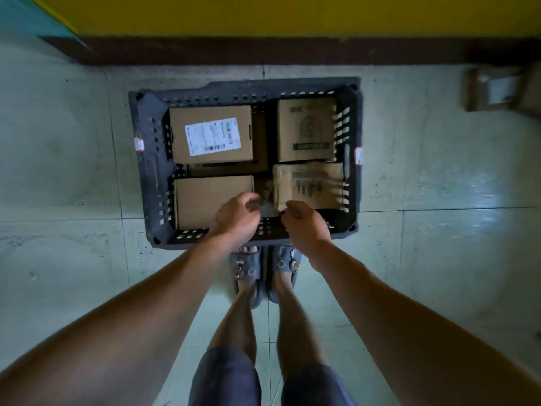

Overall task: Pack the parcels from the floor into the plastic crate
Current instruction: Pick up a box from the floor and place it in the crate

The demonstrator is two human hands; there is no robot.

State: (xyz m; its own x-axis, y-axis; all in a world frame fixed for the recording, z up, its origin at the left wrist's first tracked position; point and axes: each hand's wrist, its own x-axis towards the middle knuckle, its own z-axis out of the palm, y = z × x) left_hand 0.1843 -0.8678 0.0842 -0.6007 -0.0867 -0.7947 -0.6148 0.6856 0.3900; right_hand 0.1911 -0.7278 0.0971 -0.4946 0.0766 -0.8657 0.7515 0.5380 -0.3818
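Crate (pixel 146 171): sitting just beyond both hands, carrying four parcels on top (something darker is showing beneath).
Labelled parcel (pixel 210 136): lying well beyond the left hand (pixel 237 218).
Plain parcel (pixel 202 200): lying partly under the left hand.
Printed parcel (pixel 306 127): lying well beyond the right hand (pixel 304 224).
Taped parcel (pixel 310 183): lying just beyond the right hand.
Stray parcel (pixel 494 89): waiting on the floor, far right of the right hand, not yet packed.
Left hand: hovering, loosely curled, holding nothing.
Right hand: curling near the taped parcel's corner (grip: cannot tell).

Crate (pixel 147 183) on floor (pixel 73 171) ahead of feet (pixel 247 271), 4 parcels (pixel 211 136) in it, loose parcel (pixel 494 89) far rt
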